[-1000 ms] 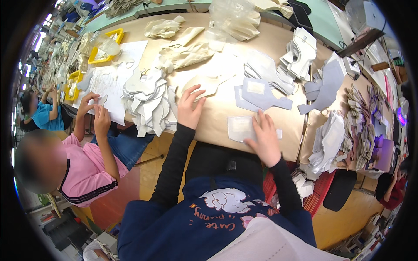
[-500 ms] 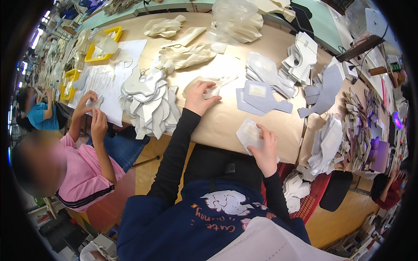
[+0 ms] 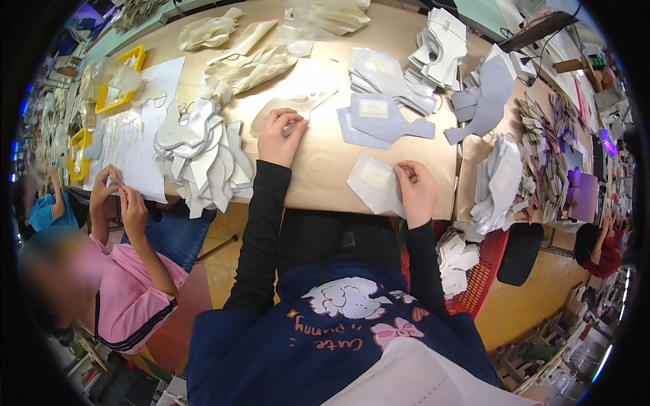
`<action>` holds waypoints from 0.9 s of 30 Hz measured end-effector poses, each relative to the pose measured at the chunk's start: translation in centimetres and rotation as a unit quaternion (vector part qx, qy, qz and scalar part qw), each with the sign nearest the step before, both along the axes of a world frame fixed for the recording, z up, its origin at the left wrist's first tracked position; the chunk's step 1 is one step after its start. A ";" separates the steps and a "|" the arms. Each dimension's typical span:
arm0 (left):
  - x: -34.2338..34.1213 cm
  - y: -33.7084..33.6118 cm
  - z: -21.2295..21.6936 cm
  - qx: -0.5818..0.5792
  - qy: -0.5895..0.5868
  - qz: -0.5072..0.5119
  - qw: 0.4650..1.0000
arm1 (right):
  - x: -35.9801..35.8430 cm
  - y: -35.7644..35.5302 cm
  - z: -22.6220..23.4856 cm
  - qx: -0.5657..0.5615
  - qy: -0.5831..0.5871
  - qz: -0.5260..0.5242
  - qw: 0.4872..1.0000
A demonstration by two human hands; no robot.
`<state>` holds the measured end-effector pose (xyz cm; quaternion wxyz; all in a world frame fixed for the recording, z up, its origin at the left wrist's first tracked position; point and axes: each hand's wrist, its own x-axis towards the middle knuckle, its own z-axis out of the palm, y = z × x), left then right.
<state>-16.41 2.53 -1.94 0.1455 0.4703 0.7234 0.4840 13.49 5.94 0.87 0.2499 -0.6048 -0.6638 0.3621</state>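
I count one paper-covered table [image 3: 325,189]. One red basket [image 3: 489,279], low, beside table's near edge, right. One fanned pile of white cut pieces [image 3: 203,159], left of centre. Two yellow trays [image 3: 100,106], far left. Two blue-grey pieces [image 3: 399,126], overlapping, right of centre. One cream piece [image 3: 313,101] — partly under left hand [image 3: 279,139], fingers bent; grip cannot be told. One white piece [image 3: 371,186] — at table's near edge, pinched by thumb and fingers of right hand [image 3: 418,189].
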 end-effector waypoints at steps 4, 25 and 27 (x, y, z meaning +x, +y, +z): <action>-0.1 0.1 0.0 0.003 -0.001 -0.003 1.000 | 0.0 -0.2 0.6 0.015 0.008 -0.012 1.000; -0.7 -0.1 -0.4 0.037 0.015 -0.023 0.999 | -3.9 3.5 8.3 0.161 0.111 0.086 0.977; -0.7 0.0 -0.4 0.018 -0.008 -0.007 1.000 | -5.7 8.4 9.1 0.208 0.132 0.065 0.967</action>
